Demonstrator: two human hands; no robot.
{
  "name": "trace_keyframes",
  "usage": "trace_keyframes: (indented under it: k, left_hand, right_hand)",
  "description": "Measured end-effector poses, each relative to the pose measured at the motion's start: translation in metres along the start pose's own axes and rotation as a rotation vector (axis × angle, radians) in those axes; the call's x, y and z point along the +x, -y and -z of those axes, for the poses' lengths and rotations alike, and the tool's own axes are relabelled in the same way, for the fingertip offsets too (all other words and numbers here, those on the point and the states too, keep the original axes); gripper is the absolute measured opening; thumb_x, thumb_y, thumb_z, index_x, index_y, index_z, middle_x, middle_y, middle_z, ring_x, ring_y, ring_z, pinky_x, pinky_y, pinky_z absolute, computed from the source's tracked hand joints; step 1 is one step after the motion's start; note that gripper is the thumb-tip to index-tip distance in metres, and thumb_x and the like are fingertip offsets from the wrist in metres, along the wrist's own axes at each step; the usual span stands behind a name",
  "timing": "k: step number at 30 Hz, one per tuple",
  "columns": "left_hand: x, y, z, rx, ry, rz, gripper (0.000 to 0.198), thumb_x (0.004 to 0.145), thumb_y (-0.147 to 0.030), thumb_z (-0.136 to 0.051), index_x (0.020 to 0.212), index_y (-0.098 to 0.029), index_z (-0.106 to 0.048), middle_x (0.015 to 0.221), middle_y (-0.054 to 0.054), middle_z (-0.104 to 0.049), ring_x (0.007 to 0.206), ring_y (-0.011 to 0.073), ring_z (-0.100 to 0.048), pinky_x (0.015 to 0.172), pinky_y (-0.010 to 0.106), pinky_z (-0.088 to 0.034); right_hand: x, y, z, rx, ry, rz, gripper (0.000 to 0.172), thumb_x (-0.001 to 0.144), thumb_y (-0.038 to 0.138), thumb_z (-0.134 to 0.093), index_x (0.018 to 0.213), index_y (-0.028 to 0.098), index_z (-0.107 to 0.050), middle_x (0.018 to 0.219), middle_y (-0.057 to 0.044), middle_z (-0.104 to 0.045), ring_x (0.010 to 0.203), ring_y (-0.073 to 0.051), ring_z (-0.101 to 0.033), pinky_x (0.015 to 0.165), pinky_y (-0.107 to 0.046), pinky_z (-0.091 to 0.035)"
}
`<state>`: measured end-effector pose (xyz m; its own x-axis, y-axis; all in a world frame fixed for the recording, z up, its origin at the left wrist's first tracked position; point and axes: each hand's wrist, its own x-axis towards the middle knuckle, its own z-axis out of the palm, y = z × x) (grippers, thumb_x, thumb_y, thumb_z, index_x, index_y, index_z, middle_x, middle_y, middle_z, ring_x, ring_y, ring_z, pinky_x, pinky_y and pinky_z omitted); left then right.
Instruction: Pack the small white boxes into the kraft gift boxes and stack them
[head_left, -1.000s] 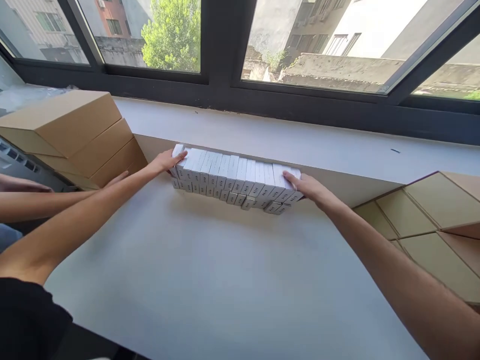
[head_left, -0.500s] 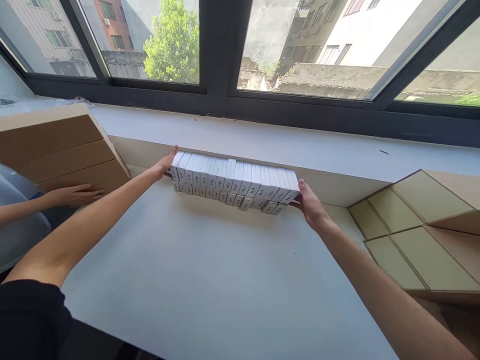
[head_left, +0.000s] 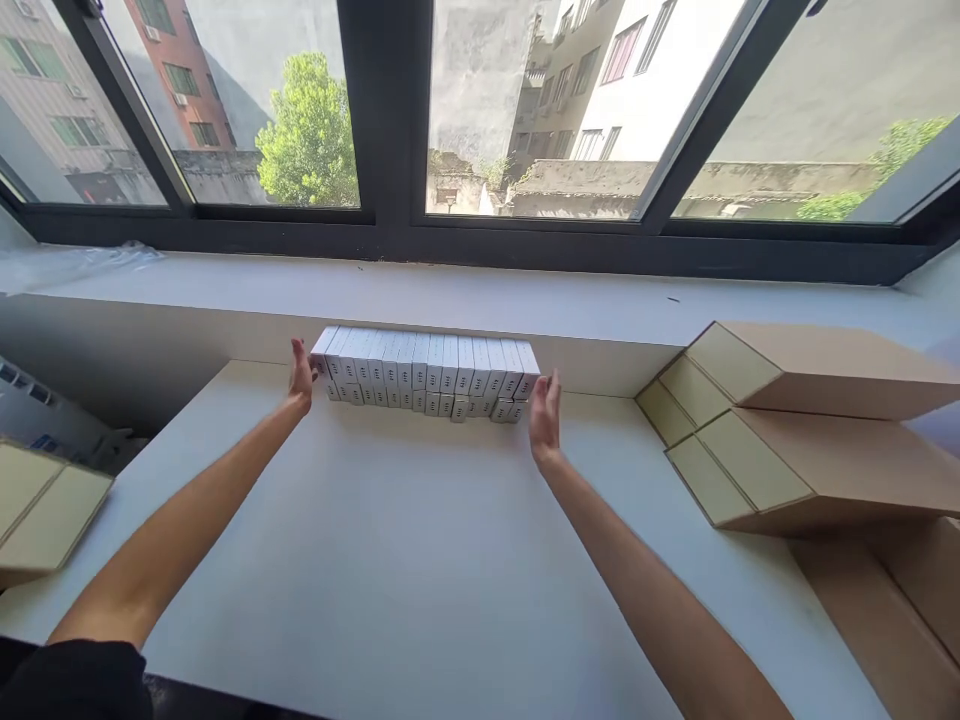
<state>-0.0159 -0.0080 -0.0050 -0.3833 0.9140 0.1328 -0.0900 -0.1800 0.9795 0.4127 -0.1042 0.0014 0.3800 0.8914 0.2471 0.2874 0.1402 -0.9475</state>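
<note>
Two stacked rows of small white boxes [head_left: 427,365] stand on the white table [head_left: 420,540], close against the wall below the window ledge. Dark print marks their front ends, and a few in the lower row stick out a little. At the row's left end is my left hand [head_left: 301,374], fingers extended and palm facing the end box. My right hand [head_left: 545,412] is upright at the right end, its fingers stretched out. Both hands are beside the ends without wrapping round any box; whether they still touch is hard to tell.
Large brown cartons with pale, divided ends [head_left: 750,430] are piled at the right. Another pale-ended carton [head_left: 52,510] is at the left edge. Clear plastic wrap [head_left: 82,262] lies on the window ledge [head_left: 420,290].
My hands have loosened from the ends of the box rows, fingers now straighter. The view has swung right. The co-worker's hand and the tilted carton at left have gone from view.
</note>
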Motion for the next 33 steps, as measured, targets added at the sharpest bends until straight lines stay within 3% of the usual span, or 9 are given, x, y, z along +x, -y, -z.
trace_keyframes:
  k: [2, 4, 7, 11, 16, 23, 28, 31, 33]
  left_hand:
    - [-0.016, 0.003, 0.026, 0.053, -0.239, -0.102, 0.067, 0.094, -0.071, -0.030, 0.138, -0.024, -0.047, 0.138, 0.015, -0.060, 0.136, 0.0241, -0.051, 0.112, 0.045, -0.040]
    - [-0.036, 0.010, 0.054, 0.042, -0.279, -0.148, 0.054, 0.095, -0.059, -0.040, 0.132, -0.020, -0.051, 0.123, 0.013, -0.068, 0.123, 0.0236, -0.061, 0.110, 0.046, -0.043]
    - [-0.060, 0.021, 0.075, 0.009, 0.163, 0.005, 0.045, 0.086, -0.043, -0.054, 0.117, -0.011, -0.063, 0.098, 0.013, -0.075, 0.100, 0.0270, -0.071, 0.101, 0.050, -0.050]
    - [-0.061, 0.025, 0.037, 0.157, 0.682, 0.244, 0.040, 0.079, -0.035, -0.061, 0.107, -0.011, -0.074, 0.109, 0.017, -0.076, 0.107, 0.0309, -0.070, 0.105, 0.051, -0.048]
    - [-0.039, 0.031, -0.009, 0.253, 0.599, 0.179, 0.029, 0.072, -0.033, -0.062, 0.090, -0.016, -0.077, 0.100, 0.011, -0.078, 0.109, 0.0307, -0.069, 0.111, 0.050, -0.043]
    - [-0.063, 0.039, 0.035, 0.158, 0.775, 0.226, 0.036, 0.084, -0.032, -0.056, 0.110, -0.016, -0.074, 0.113, 0.012, -0.076, 0.113, 0.0280, -0.068, 0.111, 0.047, -0.043]
    - [-0.088, 0.032, -0.072, 0.071, 1.190, 0.245, 0.039, 0.087, -0.031, -0.056, 0.119, -0.017, -0.072, 0.127, 0.013, -0.070, 0.123, 0.0283, -0.063, 0.110, 0.044, -0.045]
    - [-0.101, 0.037, -0.137, 0.128, 1.054, 0.152, 0.038, 0.080, -0.025, -0.061, 0.116, -0.018, -0.073, 0.129, 0.011, -0.070, 0.128, 0.0282, -0.059, 0.114, 0.044, -0.040]
    - [-0.108, 0.042, -0.146, 0.152, 0.994, 0.119, 0.039, 0.079, -0.025, -0.063, 0.116, -0.018, -0.073, 0.128, 0.011, -0.070, 0.127, 0.0287, -0.060, 0.115, 0.046, -0.040]
  right_hand:
    - [-0.024, -0.004, 0.018, -0.009, -0.033, -0.028, 0.080, 0.095, 0.076, -0.022, 0.158, 0.027, -0.013, 0.164, -0.010, -0.023, 0.154, -0.026, -0.013, 0.124, -0.049, -0.012]
    - [-0.047, -0.008, 0.036, -0.014, 0.078, -0.064, 0.076, 0.094, 0.074, -0.030, 0.150, 0.023, -0.037, 0.146, -0.014, -0.050, 0.142, -0.029, -0.040, 0.120, -0.051, -0.025]
    - [-0.058, -0.010, 0.044, -0.013, 0.461, -0.129, 0.054, 0.083, 0.066, -0.061, 0.105, 0.019, -0.073, 0.099, -0.011, -0.075, 0.105, -0.031, -0.068, 0.104, -0.050, -0.047]
    - [-0.018, -0.004, -0.004, 0.022, 0.845, -0.153, 0.037, 0.073, 0.050, -0.074, 0.095, 0.020, -0.078, 0.096, -0.008, -0.077, 0.098, -0.028, -0.071, 0.097, -0.046, -0.053]
    - [0.011, -0.006, -0.053, 0.043, 0.882, -0.106, 0.039, 0.081, 0.041, -0.062, 0.116, 0.027, -0.072, 0.127, -0.005, -0.069, 0.128, -0.025, -0.057, 0.115, -0.045, -0.038]
    - [-0.013, -0.011, 0.014, 0.007, 1.045, -0.142, 0.029, 0.079, 0.034, -0.060, 0.095, 0.019, -0.078, 0.100, -0.009, -0.078, 0.102, -0.028, -0.071, 0.101, -0.047, -0.050]
    - [0.019, -0.011, -0.011, 0.043, 0.943, -0.141, 0.041, 0.083, 0.042, -0.054, 0.111, 0.019, -0.074, 0.110, -0.011, -0.076, 0.113, -0.027, -0.066, 0.093, -0.042, -0.053]
    - [0.018, -0.011, -0.016, 0.030, 0.920, -0.137, 0.043, 0.081, 0.042, -0.057, 0.114, 0.019, -0.073, 0.112, -0.012, -0.075, 0.112, -0.027, -0.066, 0.084, -0.038, -0.055]
    - [0.007, -0.011, 0.001, 0.008, 0.940, -0.151, 0.040, 0.077, 0.040, -0.062, 0.107, 0.018, -0.076, 0.102, -0.012, -0.077, 0.100, -0.028, -0.070, 0.074, -0.037, -0.057]
